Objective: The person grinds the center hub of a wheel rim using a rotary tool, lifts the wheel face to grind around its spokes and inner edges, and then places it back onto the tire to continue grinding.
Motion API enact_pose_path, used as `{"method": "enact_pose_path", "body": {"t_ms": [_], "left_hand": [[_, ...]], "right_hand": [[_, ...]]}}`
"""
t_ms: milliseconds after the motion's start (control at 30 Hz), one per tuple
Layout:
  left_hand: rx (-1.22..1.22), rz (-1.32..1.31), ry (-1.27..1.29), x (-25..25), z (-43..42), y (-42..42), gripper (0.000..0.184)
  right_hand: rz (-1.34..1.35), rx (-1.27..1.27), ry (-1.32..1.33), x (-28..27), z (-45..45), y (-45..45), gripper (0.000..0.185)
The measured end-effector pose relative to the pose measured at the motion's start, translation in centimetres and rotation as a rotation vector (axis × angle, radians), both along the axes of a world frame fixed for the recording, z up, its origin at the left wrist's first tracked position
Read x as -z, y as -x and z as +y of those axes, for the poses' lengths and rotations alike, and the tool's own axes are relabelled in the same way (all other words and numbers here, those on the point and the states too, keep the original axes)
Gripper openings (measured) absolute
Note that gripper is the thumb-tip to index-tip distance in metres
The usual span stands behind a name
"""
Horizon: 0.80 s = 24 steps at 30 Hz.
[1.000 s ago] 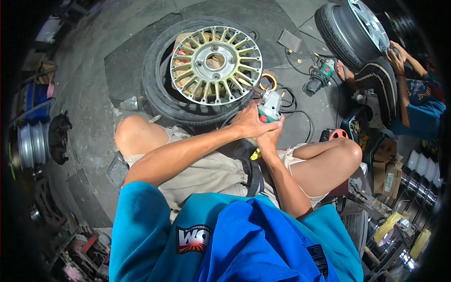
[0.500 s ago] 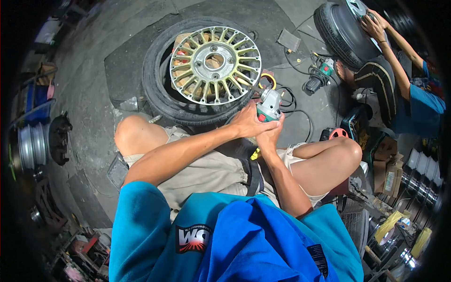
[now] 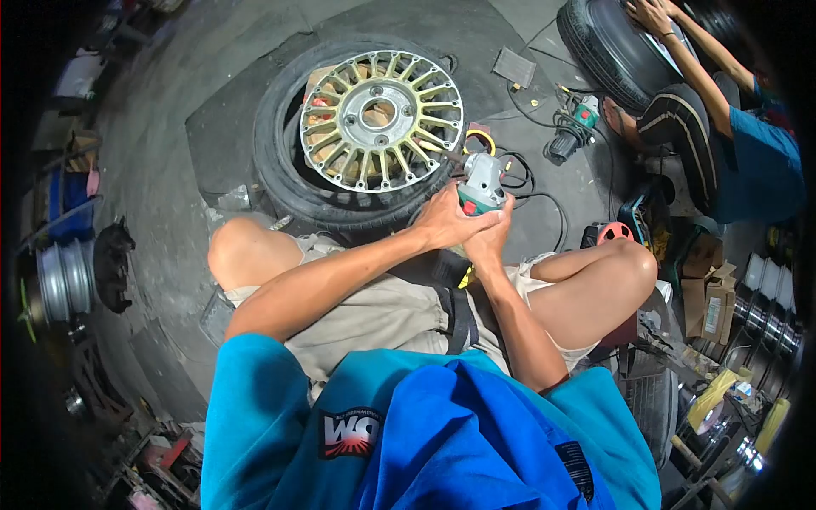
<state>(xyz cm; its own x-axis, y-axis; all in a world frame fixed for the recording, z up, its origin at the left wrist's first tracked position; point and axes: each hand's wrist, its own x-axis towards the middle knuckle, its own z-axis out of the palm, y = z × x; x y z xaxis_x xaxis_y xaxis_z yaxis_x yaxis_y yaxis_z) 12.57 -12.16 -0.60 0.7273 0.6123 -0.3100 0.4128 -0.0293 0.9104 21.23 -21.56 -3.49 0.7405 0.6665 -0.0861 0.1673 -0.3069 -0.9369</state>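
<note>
An angle grinder (image 3: 483, 180) with a grey head and green body is held in both my hands. My left hand (image 3: 448, 219) wraps its near left side, and my right hand (image 3: 488, 240) closes round the lower right of its body. From the head, a slim pointed bit (image 3: 449, 155) reaches left to the spokes at the wheel's right edge; I cannot tell whether it touches. The multi-spoke wheel face (image 3: 361, 130), yellowish with bare metal on the hub and rim, rests slightly tilted on a black tyre (image 3: 276, 161) lying flat.
Another corded grinder (image 3: 578, 123) lies on the floor at the right. Beyond it a co-worker (image 3: 752, 157) has both hands on a tyred wheel (image 3: 595, 59). A yellow tape roll (image 3: 480, 142) and black cable (image 3: 557, 221) sit beside my grinder. Rims (image 3: 66, 280) stand at the left.
The view has shifted slightly. My hands keep their hold on the grinder, its bit still at the wheel's right edge. The co-worker's hands have moved up and left in the picture.
</note>
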Motion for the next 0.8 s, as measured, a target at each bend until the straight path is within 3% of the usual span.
{"method": "enact_pose_path", "body": {"t_ms": [67,233,467,533,567,700,767,800], "left_hand": [[0.005,-0.019,-0.011,0.0,-0.3,-0.1,0.09],[0.031,-0.077,0.025,-2.0,0.6,0.5,0.076],[0.061,-0.158,0.129,0.4,0.8,0.7,0.079],[0.071,-0.1,-0.023,-0.5,0.6,0.4,0.084],[0.109,-0.155,0.067,-0.9,0.7,0.5,0.09],[0.075,-0.007,-0.057,2.2,0.1,0.5,0.08],[0.097,-0.049,-0.35,1.2,-0.6,0.6,0.083],[0.096,-0.052,-0.35,-0.4,-0.1,0.5,0.083]], "right_hand": [[-0.03,0.003,-0.02,-0.1,-0.3,-0.1,0.069],[-0.056,0.009,0.011,-0.7,0.2,0.5,0.072],[-0.107,0.066,0.049,-1.6,0.2,1.3,0.08],[-0.124,0.062,0.019,-1.0,-0.1,1.0,0.079],[-0.138,0.064,-0.007,-0.4,-0.4,0.9,0.077],[-0.046,0.053,-0.025,0.7,-0.6,0.8,0.074],[-0.024,0.052,-0.07,0.1,-1.1,1.0,0.075],[-0.027,0.051,-0.07,0.1,-0.9,0.6,0.075]]}}
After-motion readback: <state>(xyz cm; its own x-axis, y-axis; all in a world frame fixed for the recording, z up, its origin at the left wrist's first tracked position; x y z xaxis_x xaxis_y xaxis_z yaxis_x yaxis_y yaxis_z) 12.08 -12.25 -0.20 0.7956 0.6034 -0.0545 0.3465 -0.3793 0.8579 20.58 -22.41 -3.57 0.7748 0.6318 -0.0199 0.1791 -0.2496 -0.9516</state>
